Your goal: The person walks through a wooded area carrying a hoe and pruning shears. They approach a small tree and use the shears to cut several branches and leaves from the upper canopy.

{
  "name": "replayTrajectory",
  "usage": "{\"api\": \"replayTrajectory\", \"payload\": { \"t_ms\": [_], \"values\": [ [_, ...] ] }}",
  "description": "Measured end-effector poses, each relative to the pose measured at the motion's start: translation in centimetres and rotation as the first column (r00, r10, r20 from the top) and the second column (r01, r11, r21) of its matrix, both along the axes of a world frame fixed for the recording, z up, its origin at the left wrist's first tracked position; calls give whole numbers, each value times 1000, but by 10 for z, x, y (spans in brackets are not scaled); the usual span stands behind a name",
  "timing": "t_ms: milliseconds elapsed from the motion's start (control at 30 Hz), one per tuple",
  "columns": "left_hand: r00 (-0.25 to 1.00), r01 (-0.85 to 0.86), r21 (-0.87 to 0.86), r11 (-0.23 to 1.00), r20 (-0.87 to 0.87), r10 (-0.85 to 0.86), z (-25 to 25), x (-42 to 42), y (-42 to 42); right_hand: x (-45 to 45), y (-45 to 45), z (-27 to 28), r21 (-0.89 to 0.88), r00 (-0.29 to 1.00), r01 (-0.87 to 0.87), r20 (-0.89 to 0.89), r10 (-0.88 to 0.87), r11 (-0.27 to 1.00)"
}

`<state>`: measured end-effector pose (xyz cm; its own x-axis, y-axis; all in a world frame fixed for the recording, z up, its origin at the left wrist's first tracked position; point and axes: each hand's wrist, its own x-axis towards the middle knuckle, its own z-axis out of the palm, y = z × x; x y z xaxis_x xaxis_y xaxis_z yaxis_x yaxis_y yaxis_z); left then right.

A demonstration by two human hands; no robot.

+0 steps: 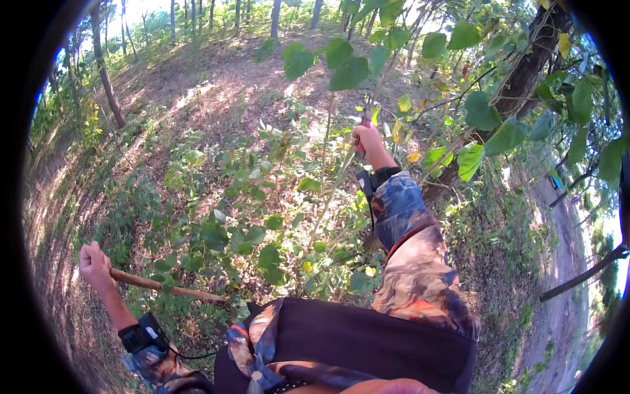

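My left hand [95,263] is closed around one end of a wooden stick [167,288], which lies across the low plants towards my body. Stretched out ahead, my right hand [366,138] grips a red-handled hand tool [364,129], probably pruning shears. The tool's upper end is among thin stems and leaves; whether its blades touch a stem I cannot tell. A slender stem [334,184] runs down from near this hand into the undergrowth. Broad green leaves [349,71] hang just beyond the tool.
A leaning tree trunk [524,74] with vines stands at the right, close to my right arm. Leafy undergrowth [211,236] covers the ground before me. A bare branch [581,273] and a dirt path [561,315] lie farther right. A person [465,69] shows small in the distance.
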<state>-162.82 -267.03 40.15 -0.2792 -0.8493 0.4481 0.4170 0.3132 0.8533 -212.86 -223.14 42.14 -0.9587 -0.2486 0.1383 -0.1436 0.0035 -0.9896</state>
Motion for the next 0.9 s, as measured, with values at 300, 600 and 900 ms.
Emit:
{"api": "replayTrajectory", "payload": {
  "t_ms": [300, 600, 900],
  "values": [
    [996, -77, 12, 997, 45, 76, 0, 10, -6, 14, -5, 50, -574, 931, -344, -103, 351, 743],
    [997, -72, 20, 997, 39, 71, 6, 5, -2, -52, 5, 122, -497, 951, -262, 15, 310, 827],
    [995, -97, 22, 995, 19, 97, 3, 9, 1, -84, 8, 139, -357, 971, -172, 94, 219, 918]
  ]
}}
